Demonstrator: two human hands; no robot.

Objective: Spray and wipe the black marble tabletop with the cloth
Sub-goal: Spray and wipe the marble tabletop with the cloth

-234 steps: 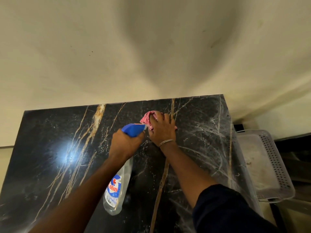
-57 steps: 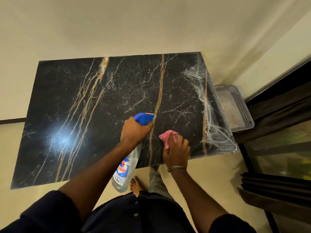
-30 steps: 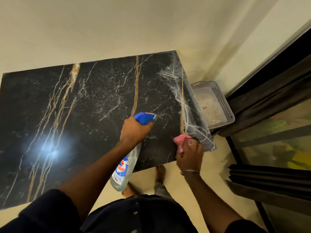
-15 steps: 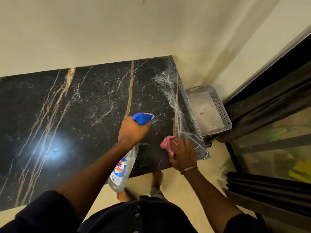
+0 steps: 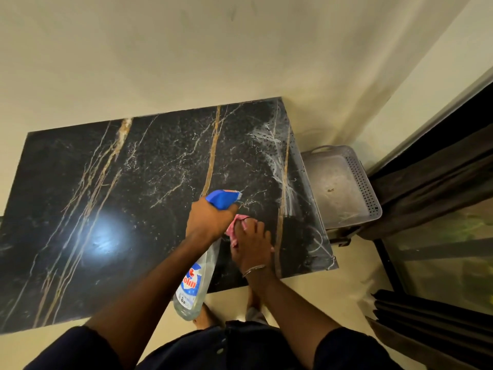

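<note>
The black marble tabletop [image 5: 149, 198] has gold and white veins and fills the middle of the view. My left hand [image 5: 209, 218] grips the neck of a clear spray bottle [image 5: 196, 284] with a blue trigger head [image 5: 222, 198], held above the front right part of the top. Just to its right my right hand [image 5: 252, 248] holds a pink cloth [image 5: 233, 231] down on the marble; the hand covers most of the cloth. Wet white streaks and droplets lie along the right side of the top.
A grey perforated plastic basket [image 5: 365, 182] stands beside the table's right edge. Dark curtains [image 5: 432, 172] and a glass door frame are further right. A cream wall runs behind the table. My bare feet show under the front edge. A lamp glare sits on the left of the marble.
My right hand has slid the pink cloth leftward from the table's front right corner to beside my left hand. The left hand still holds the bottle in about the same place.
</note>
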